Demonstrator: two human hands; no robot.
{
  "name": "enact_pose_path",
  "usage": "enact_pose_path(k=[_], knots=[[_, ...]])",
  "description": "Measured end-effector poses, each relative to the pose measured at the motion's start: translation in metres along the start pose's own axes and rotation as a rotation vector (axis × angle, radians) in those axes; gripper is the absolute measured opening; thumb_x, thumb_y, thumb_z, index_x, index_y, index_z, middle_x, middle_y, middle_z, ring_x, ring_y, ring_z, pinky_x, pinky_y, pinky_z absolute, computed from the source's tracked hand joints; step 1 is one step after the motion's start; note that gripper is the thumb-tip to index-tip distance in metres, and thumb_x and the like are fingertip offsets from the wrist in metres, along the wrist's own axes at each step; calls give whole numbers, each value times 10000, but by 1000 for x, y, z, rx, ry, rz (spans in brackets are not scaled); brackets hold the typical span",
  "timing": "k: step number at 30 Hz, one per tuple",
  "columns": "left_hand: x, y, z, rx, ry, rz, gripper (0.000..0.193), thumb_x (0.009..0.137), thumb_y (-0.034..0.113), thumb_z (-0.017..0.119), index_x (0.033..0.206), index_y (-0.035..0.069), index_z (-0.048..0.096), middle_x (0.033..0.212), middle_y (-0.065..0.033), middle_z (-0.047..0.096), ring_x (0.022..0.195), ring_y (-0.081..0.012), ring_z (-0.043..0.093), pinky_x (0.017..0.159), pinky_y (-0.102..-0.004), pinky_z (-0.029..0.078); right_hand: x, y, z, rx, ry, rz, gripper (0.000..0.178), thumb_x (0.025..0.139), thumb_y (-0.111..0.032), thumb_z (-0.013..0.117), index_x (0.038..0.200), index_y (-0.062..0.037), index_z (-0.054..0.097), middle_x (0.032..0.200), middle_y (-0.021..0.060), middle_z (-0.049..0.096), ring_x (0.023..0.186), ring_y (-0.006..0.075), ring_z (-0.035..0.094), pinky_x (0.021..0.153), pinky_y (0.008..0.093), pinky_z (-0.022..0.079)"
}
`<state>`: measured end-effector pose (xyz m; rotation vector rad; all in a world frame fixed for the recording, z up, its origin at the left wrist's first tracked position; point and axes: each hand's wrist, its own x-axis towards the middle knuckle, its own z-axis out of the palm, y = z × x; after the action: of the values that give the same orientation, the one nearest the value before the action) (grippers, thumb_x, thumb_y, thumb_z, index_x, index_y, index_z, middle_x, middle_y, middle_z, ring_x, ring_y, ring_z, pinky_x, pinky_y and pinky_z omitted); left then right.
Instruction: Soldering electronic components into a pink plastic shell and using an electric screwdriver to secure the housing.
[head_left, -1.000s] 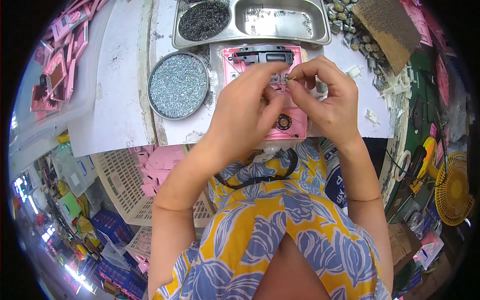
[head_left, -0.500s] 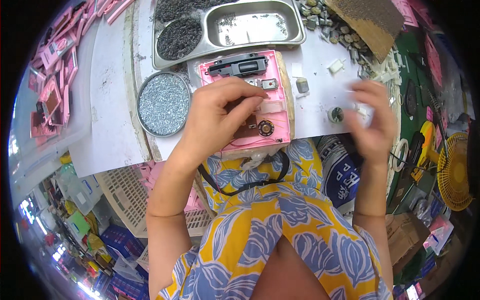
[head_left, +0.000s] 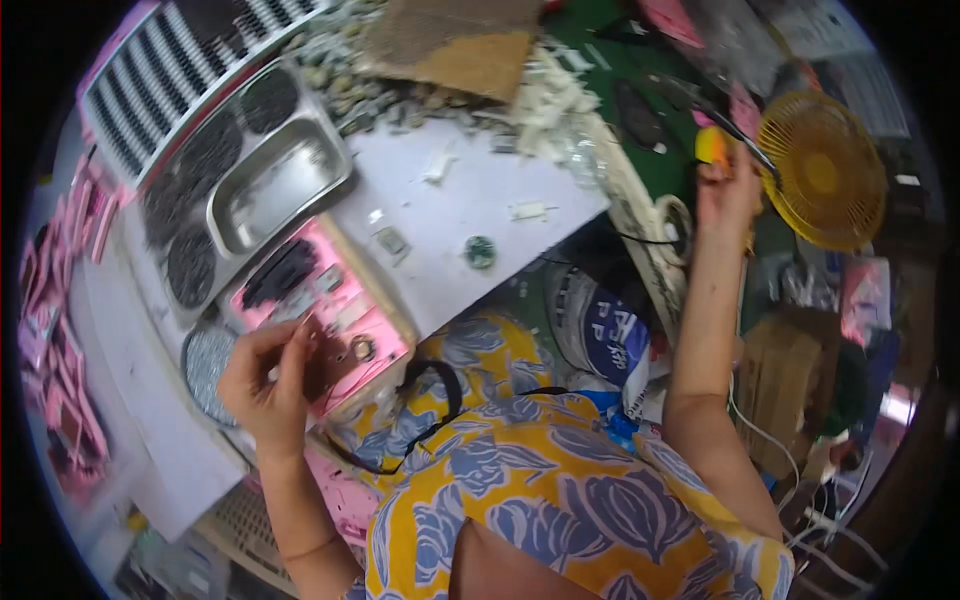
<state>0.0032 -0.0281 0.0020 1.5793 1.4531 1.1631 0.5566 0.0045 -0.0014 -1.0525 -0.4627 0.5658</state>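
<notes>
Right hand has swung past the desk's right edge; grip curls at yellow tool, hold unclear. Left hand: fingertips nearly pinched, contents indistinct, above pink case, near edge.

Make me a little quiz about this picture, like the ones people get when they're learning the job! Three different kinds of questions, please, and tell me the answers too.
1. Which of the person's hands is nearer the yellow fan?

2. What colour is the open case by the left hand?
A) Blue
B) Pink
C) Green

3. Fill in the missing word: the metal tray sits on the white ____.

Key:
1. The right hand.
2. B, pink.
3. Table.
</notes>
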Motion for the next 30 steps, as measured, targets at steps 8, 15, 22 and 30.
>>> enact_pose_path(k=[8, 15, 22, 30], knots=[[6, 6, -7, 41, -51, 56, 90, 824, 18, 783, 912, 4, 764, 795, -87, 732, 670, -140, 696, 602, -257, 531, 24, -26, 0, -239, 162, -97, 317, 961, -268, 632, 1028, 38, 678, 1030, 154, 687, 708, 175, 557, 648, 282, 482], [13, -1, 1, 113, -42, 135, 68, 816, 12, 780, 872, 35, 750, 867, -60, 672, 712, -145, 612, 600, -264, 470, -46, -68, -12, 178, -105, 223, 258, 905, -217, 607, 899, 23, 516, 803, 54, 473, 635, 173, 445, 666, 290, 422], [30, -9, 34, 429, 26, 268, 129, 685, 111, 818, 786, 92, 740, 864, -45, 504, 846, -247, 484, 747, -372, 364, -197, 43, 109, -410, -811, 7, 257, 889, -116, 741, 1081, -3, 611, 920, 80, 635, 730, 90, 529, 651, 246, 443], [26, -7, 36, 523, 36, 261, 160, 660, 124, 839, 784, 97, 744, 924, -43, 514, 899, -247, 492, 783, -384, 354, -226, 63, 142, -315, -1102, 73, 281, 858, 6, 753, 1099, 20, 609, 854, 50, 618, 713, 78, 495, 644, 230, 396]])
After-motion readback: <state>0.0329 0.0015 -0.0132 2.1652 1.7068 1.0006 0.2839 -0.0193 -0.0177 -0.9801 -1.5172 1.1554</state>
